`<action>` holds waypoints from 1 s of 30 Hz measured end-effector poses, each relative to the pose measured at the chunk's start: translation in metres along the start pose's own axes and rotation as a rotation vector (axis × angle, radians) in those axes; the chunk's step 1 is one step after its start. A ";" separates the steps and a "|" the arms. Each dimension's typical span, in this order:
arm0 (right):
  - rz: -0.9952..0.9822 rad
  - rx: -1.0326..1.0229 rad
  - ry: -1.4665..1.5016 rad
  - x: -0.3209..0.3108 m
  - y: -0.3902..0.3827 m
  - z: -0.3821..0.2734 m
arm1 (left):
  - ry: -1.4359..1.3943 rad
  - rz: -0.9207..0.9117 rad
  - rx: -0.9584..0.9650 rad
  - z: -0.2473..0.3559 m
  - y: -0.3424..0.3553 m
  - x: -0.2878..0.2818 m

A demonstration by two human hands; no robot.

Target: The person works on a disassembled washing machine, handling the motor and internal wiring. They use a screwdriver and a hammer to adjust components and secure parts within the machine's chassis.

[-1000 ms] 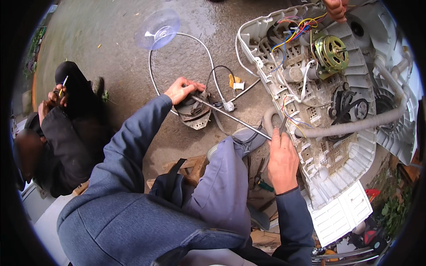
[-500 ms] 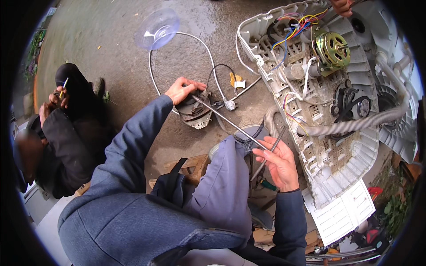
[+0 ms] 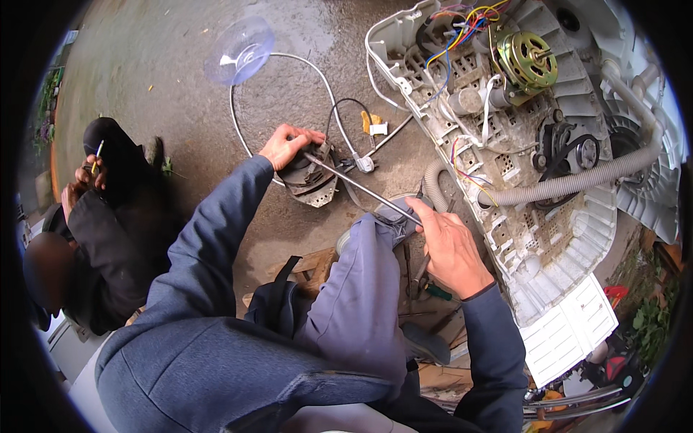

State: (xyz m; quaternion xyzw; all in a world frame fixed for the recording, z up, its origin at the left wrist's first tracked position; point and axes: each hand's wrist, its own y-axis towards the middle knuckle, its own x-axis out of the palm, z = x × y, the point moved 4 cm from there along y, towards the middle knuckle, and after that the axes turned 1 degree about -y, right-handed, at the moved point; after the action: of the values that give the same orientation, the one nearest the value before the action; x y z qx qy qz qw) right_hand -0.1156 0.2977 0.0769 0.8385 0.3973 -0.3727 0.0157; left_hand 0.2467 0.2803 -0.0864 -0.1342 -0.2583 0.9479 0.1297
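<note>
My left hand [image 3: 287, 150] grips a dark, grimy assembly [image 3: 309, 180] with a perforated metal plate on the ground. A long steel rod [image 3: 361, 186] runs from that assembly, beside my left thumb, diagonally to my right hand [image 3: 451, 252], whose fingers are curled on the rod's near end. A second metal bar [image 3: 420, 278] shows under my right hand, mostly hidden. My right hand is just left of a grimy plastic appliance base [image 3: 527, 252] bearing a brass-coloured motor [image 3: 525, 59], coloured wires, a belt pulley and a corrugated hose [image 3: 563, 180].
A person in dark clothes [image 3: 112, 238] sits at the left, holding a thin stick. Looped cables and a translucent blue disc [image 3: 242, 50] lie on the concrete. A wooden crate [image 3: 314, 263] is by my leg [image 3: 354, 303]; loose tools, a white panel [image 3: 563, 332] and clutter are at lower right.
My right hand was partly open with the second bar across it and has turned and closed on the long rod. Another person's hand at top right is gone. The view has shifted slightly.
</note>
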 end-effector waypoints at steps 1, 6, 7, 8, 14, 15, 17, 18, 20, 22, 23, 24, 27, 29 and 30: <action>-0.087 -0.019 -0.078 0.000 0.000 0.002 | 0.019 -0.004 0.001 0.001 -0.001 0.001; -0.409 -0.050 -0.343 0.012 0.004 0.009 | 0.111 -0.018 -0.009 0.003 0.004 0.008; -0.447 -0.046 -0.373 0.014 0.006 0.007 | 0.125 -0.013 0.000 0.005 0.003 0.010; -0.486 -0.041 -0.402 0.016 0.008 0.004 | 0.138 -0.005 -0.003 0.006 0.003 0.009; -0.543 0.178 -1.138 0.061 0.016 -0.027 | 0.091 0.013 -0.014 0.001 0.004 0.004; -0.627 0.202 -1.055 0.062 0.016 -0.033 | 0.089 0.008 -0.007 0.002 0.004 0.003; -0.679 0.210 -0.854 0.055 0.017 -0.038 | 0.132 0.004 -0.006 0.001 0.003 0.006; -0.724 0.231 -0.811 0.053 0.020 -0.032 | 0.155 0.004 -0.004 0.004 0.001 0.007; -0.818 0.276 -0.720 0.053 0.024 -0.019 | 0.204 0.034 0.040 0.005 0.000 0.011; -0.689 0.409 -1.016 0.070 0.017 -0.008 | 0.210 0.027 0.057 0.006 0.006 0.013; -0.654 0.510 -1.118 0.075 0.018 -0.006 | 0.206 0.038 0.064 0.008 0.008 0.013; -0.623 0.605 -1.216 0.076 0.019 -0.009 | 0.187 0.073 0.048 0.005 0.007 0.014; -0.598 0.715 -1.111 0.073 0.027 -0.002 | 0.197 0.092 0.031 0.004 0.006 0.015; -0.541 0.718 -1.028 0.068 0.027 0.000 | 0.212 0.085 0.013 0.007 0.003 0.017; -0.526 0.719 -0.916 0.066 0.023 0.002 | 0.233 0.098 0.004 0.010 0.003 0.020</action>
State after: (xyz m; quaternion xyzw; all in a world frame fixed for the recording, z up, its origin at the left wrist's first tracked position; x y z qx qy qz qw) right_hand -0.0740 0.3243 0.0275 0.4215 0.3929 -0.7947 -0.1906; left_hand 0.2248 0.2797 -0.0833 -0.2556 -0.2329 0.9316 0.1125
